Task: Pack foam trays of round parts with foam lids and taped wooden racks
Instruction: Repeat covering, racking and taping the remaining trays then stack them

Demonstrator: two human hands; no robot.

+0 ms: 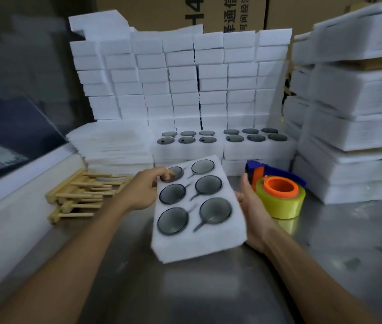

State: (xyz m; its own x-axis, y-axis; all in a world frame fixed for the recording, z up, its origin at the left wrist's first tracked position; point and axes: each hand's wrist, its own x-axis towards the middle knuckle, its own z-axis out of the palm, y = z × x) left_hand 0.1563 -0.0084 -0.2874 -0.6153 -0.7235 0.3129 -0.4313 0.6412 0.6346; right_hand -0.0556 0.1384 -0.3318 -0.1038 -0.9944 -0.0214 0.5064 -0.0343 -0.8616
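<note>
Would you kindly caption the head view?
Both hands hold a foam tray of six round parts above the steel table.

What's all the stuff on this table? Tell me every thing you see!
foam tray: one, white, held in front, six dark round parts
more filled trays: two, white, behind it
foam blocks: many, white, stacked at back
foam sheets: a pile, white, back left
wooden racks: several, tan, left
tape dispenser: one, blue and orange, yellow tape, right
wrapped stacks: several, white, far right
left hand: grips tray's left edge
right hand: supports tray's right edge
</note>
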